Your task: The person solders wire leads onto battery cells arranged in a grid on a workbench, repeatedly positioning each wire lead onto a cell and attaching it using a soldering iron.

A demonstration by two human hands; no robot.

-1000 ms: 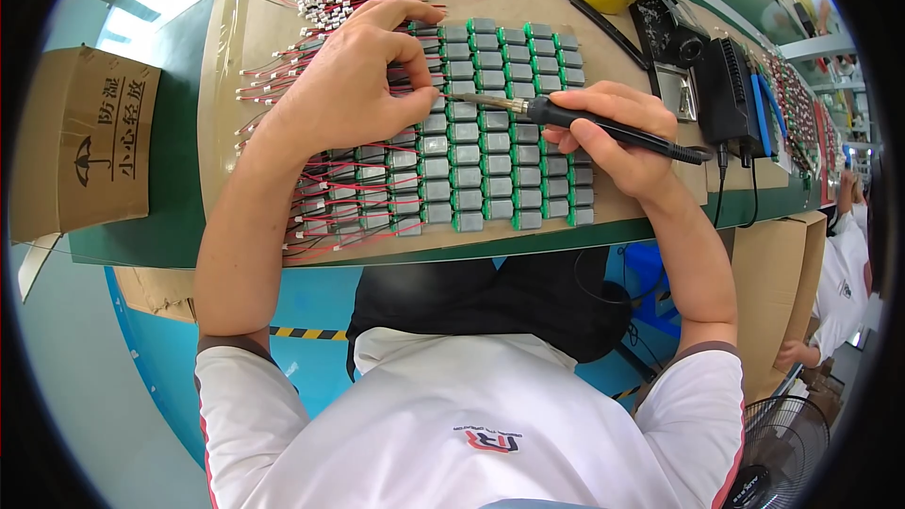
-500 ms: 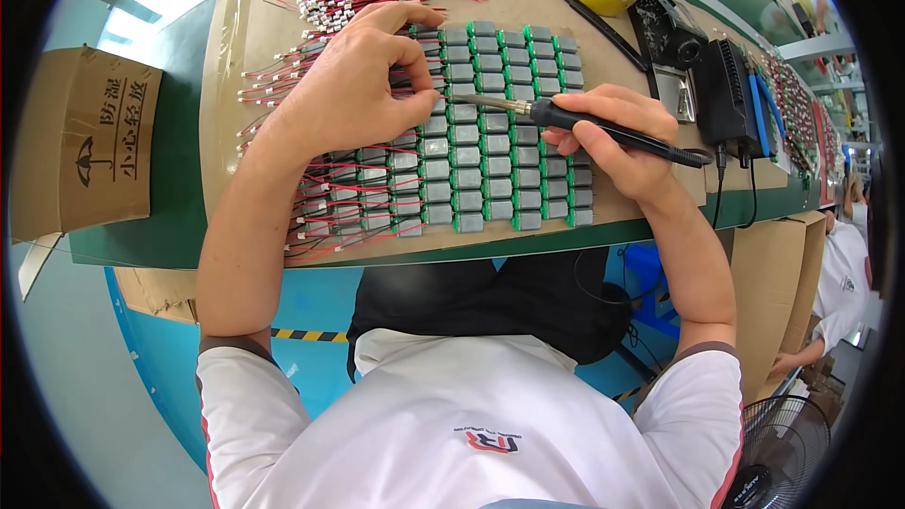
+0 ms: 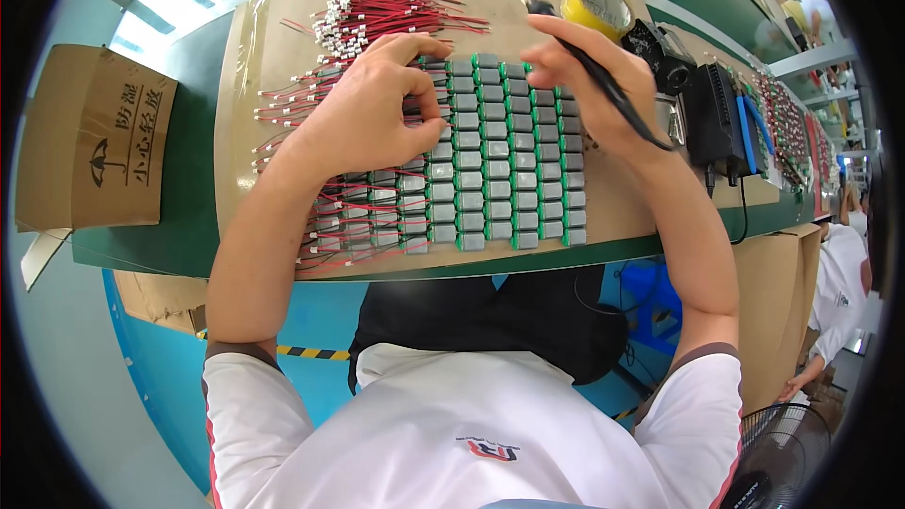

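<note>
My right hand grips a soldering iron by its black handle, the metal tip pointing up and away, raised above the board near the tape roll. My left hand hovers over the left part of the rows, thumb and forefinger pinched together; whatever is between them is too small to make out. Under both hands lie rows of small grey blocks with green circuit-board edges. Red and black wires with white plugs lie across the left rows. Behind my left hand sits a heap of loose red wires.
A yellow tape roll stands at the back right. Beside it are a black soldering stand and a black box with cables and blue-handled pliers. A cardboard carton stands left; a fan is low right, near another person.
My right hand has lifted the soldering iron up and away from the blocks, tip now toward the back. My left hand stays pinched at nearly the same rows. The whole view has shifted slightly.
</note>
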